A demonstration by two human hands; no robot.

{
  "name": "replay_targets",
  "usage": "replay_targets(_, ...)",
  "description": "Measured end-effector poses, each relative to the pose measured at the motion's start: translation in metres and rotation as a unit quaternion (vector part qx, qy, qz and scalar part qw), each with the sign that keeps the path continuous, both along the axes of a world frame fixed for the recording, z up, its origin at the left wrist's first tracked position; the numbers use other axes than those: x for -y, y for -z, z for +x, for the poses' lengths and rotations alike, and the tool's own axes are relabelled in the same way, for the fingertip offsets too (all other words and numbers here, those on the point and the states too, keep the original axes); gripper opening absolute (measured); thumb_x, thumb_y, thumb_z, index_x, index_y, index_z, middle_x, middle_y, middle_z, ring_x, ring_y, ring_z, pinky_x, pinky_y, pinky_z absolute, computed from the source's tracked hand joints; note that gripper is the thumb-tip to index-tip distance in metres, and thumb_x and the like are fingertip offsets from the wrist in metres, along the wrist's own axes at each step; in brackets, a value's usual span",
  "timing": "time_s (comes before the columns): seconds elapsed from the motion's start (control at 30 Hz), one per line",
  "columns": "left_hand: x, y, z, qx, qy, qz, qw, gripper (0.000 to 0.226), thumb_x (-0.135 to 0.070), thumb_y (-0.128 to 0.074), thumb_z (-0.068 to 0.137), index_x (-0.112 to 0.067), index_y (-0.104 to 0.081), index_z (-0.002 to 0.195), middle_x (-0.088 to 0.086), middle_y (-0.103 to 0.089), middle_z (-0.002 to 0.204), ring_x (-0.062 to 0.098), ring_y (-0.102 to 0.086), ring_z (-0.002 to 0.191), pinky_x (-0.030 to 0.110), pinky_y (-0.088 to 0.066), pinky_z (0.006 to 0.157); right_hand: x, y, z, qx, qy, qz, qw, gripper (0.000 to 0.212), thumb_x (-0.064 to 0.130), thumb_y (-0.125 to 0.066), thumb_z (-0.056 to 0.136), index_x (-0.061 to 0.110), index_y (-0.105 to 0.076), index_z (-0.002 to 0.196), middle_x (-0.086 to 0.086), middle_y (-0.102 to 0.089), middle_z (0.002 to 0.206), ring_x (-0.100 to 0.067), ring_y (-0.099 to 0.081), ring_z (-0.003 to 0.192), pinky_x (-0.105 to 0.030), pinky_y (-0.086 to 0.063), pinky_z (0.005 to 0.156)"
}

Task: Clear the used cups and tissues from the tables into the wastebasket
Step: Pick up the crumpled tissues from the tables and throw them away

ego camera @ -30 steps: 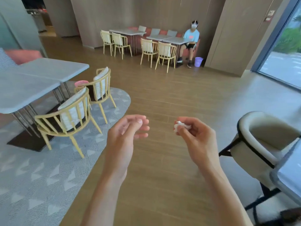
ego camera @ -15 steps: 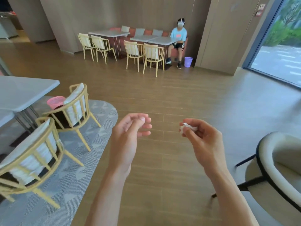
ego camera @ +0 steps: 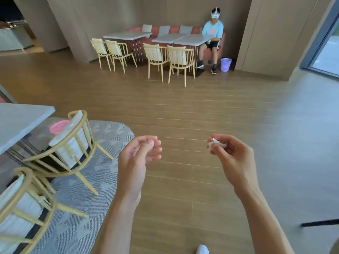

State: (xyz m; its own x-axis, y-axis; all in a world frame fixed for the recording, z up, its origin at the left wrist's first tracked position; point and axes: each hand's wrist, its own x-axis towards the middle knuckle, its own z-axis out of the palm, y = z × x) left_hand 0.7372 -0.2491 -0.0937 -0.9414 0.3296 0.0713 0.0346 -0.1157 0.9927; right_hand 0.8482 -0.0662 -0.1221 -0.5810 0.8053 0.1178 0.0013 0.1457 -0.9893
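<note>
The floor (ego camera: 183, 110) is wood plank with a soft sheen, and the rug (ego camera: 102, 182) on it is matt woven cloth. The tissue (ego camera: 215, 143) is crumpled white paper, the baskets (ego camera: 226, 64) perforated plastic, and the tables (ego camera: 18, 123) smooth, matt grey.

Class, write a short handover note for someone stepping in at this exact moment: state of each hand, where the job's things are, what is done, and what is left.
Left hand: holds nothing, fingers loosely curled.
Right hand: pinches a crumpled white tissue at the fingertips.
Bins: a pink wastebasket sits on the floor near left, behind the yellow chair by the grey table; a purple wastebasket stands across the room beside a seated person.
Done: one tissue picked up.
Left: drop it into a wastebasket; the pink one looks nearer. No cups or other tissues show on the tables in view, so check the rest.
</note>
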Motion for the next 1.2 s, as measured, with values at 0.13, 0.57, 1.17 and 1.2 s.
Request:
replay_targets(0.13, -0.073, -0.015, -0.065, -0.017, -0.016, 0.007, 1.000, 0.015, -0.006, -0.057, 0.099, 0.001, -0.070, 0.100, 0.012, -0.075, 0.097, 0.025, -0.072, 0.088, 0.046, -0.059, 0.085, -0.079, -0.020, -0.081, -0.010, -0.031, -0.004, 0.999, 0.013, 0.007, -0.069, 0.094, 0.016, -0.075, 0.100, 0.003, -0.079, 0.083, -0.010, -0.075, 0.079, -0.012, -0.054, 0.073)
replay_targets(0.57, -0.213, 0.035, -0.291, 0.032, -0.096, 0.018, 0.995, 0.019, -0.002, -0.052, 0.101, 0.001, -0.070, 0.099, 0.016, -0.074, 0.095, 0.027, -0.072, 0.088, 0.044, -0.059, 0.082, -0.221, 0.018, -0.323, 0.043, -0.107, 0.001, 0.993, 0.013, 0.007, -0.068, 0.095, 0.017, -0.075, 0.098, 0.002, -0.079, 0.085, -0.010, -0.076, 0.081, -0.020, -0.059, 0.079)
replay_targets(1.17, -0.398, 0.014, -0.667, 0.027, -0.078, 0.028, 0.996, 0.017, -0.003, -0.054, 0.101, -0.001, -0.070, 0.100, 0.015, -0.075, 0.095, 0.029, -0.072, 0.089, 0.043, -0.061, 0.081, -0.402, 0.007, -0.702, 0.033, -0.106, 0.019, 0.994, 0.015, 0.007, -0.069, 0.094, 0.020, -0.075, 0.098, 0.003, -0.078, 0.082, -0.011, -0.075, 0.077, -0.015, -0.055, 0.073)
replay_targets(1.2, -0.407, 0.017, -0.686, 0.026, -0.084, 0.024, 0.996, 0.018, -0.003, -0.053, 0.101, -0.001, -0.070, 0.100, 0.015, -0.075, 0.095, 0.029, -0.072, 0.089, 0.042, -0.061, 0.081, -0.413, 0.009, -0.724, 0.031, -0.113, 0.018, 0.993, 0.015, 0.006, -0.069, 0.094, 0.019, -0.075, 0.097, 0.003, -0.078, 0.082, -0.010, -0.075, 0.076, -0.014, -0.054, 0.072)
